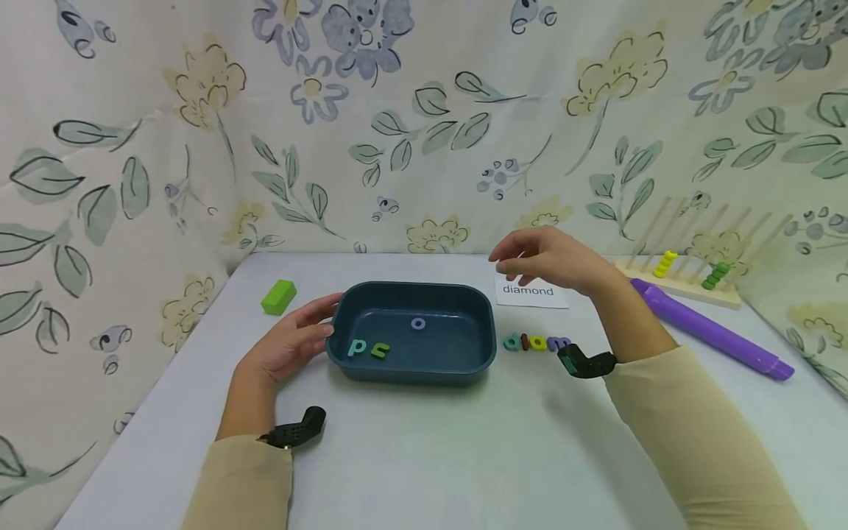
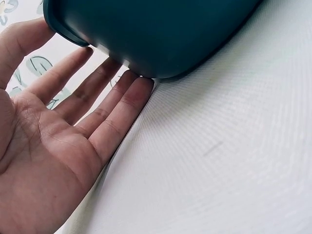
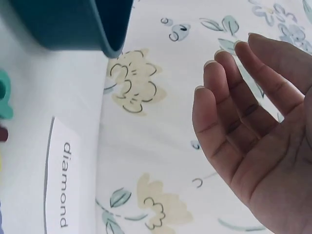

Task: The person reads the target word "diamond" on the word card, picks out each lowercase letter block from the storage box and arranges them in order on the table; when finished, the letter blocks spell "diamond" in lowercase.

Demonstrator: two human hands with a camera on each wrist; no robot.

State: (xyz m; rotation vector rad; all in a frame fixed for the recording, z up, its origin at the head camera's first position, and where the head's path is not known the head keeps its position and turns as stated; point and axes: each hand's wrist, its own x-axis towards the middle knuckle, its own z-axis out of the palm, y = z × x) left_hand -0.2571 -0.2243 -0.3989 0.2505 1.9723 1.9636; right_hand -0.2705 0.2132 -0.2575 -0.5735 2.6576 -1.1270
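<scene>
My left hand (image 1: 297, 340) rests against the left end of a dark teal tray (image 1: 411, 374), thumb at the rim and fingers fairly straight along the outer wall (image 2: 146, 39). Inside the tray lie a light-blue letter p (image 1: 357, 347), a green letter (image 1: 380, 350) and a purple letter o (image 1: 418, 324). My right hand (image 1: 553, 258) is raised over a white card (image 1: 530, 302) printed "diamond", fingers loosely bent and holding nothing. Right of the tray, a row holds a teal letter d (image 1: 511, 342), a dark red letter (image 1: 525, 341), a yellow letter (image 1: 538, 344) and a purple letter m (image 1: 559, 343).
A green block (image 1: 279, 297) lies at the back left. On the right are a purple tube (image 1: 712, 330) and a wooden peg rack (image 1: 689, 286) with yellow and green beads. A floral curtain (image 1: 424, 147) hangs behind the white table (image 1: 430, 449).
</scene>
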